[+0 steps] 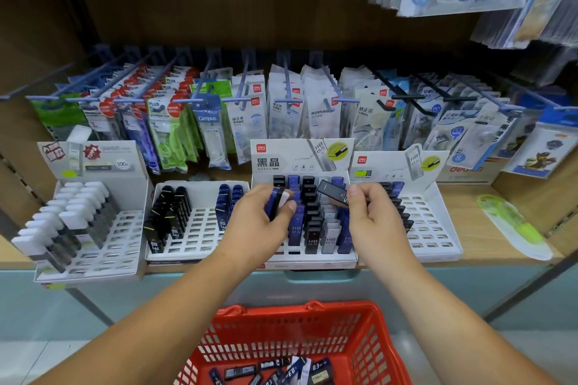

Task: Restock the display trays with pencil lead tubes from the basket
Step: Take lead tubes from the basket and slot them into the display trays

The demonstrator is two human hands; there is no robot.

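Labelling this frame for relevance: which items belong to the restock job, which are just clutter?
Job:
- left hand holding a few tubes
- right hand holding a black tube
- red basket with loose tubes
- centre display tray, plus the trays beside it

Not job:
- hanging correction tape packs
- green correction tape pack lying on the shelf
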